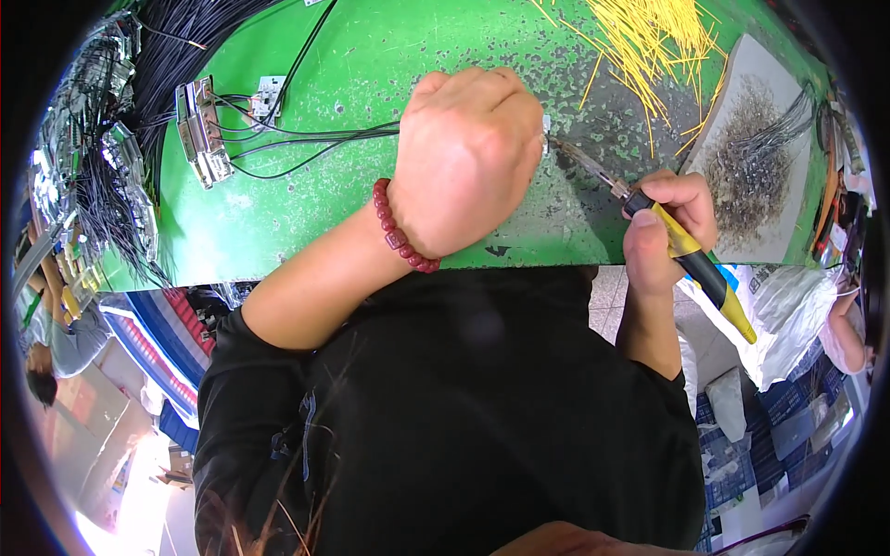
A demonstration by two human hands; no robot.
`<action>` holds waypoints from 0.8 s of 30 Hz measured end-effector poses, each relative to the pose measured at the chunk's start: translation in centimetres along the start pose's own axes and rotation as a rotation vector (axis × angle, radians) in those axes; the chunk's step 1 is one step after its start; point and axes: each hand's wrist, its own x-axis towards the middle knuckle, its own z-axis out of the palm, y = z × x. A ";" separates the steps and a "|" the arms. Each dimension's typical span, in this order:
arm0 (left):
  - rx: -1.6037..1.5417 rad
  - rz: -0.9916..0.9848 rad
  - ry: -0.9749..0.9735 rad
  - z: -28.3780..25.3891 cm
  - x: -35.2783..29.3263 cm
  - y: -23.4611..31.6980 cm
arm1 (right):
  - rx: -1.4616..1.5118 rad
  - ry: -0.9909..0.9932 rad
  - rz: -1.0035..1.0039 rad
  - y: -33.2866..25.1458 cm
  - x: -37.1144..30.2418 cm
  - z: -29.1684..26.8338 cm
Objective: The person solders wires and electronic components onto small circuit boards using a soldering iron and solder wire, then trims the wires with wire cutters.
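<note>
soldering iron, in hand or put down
In hand: the right hand grips the soldering iron by its handle, tip toward the left hand.

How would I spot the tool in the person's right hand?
Find the green table, then go to its near edge, right of the middle, where the right hand is. It grips a pen-shaped soldering iron, metal tip pointing toward the left hand. Unlike the thin yellow wires beyond, it has a thick yellow-and-black handle.
</note>
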 end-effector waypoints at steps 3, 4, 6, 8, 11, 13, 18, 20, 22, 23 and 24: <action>0.006 0.002 0.001 0.0 0.0 0.0 | -0.021 -0.020 0.031 0.0 0.0 -0.1; 0.011 0.002 0.001 0.0 0.0 0.0 | -0.010 -0.022 0.016 0.0 0.1 -0.1; 0.012 0.005 0.004 0.0 0.0 0.0 | 0.001 -0.025 0.000 0.0 0.0 -0.1; 0.014 0.007 0.007 0.0 -0.1 -0.1 | 0.039 0.074 -0.054 0.3 -0.1 -0.1; 0.008 0.011 0.009 0.1 -0.1 -0.1 | 0.034 0.056 -0.023 0.1 -0.1 -0.1; 0.013 0.010 0.015 0.1 -0.1 -0.1 | 0.019 0.040 -0.021 0.1 -0.1 -0.1; -0.009 0.007 -0.009 -0.2 0.1 0.1 | 0.054 0.025 -0.026 -0.1 0.0 0.0; -0.010 0.005 -0.020 -0.4 0.1 0.1 | 0.047 0.026 -0.024 -0.1 0.0 0.0; -0.021 -0.002 -0.047 -0.5 0.2 0.1 | 0.039 0.026 -0.022 -0.1 0.0 0.1; -0.020 -0.002 -0.046 -0.6 0.3 0.2 | 0.031 0.026 -0.018 -0.1 0.0 0.1; -0.016 -0.009 -0.068 -0.7 0.4 0.3 | 0.023 0.026 -0.014 -0.1 0.0 0.1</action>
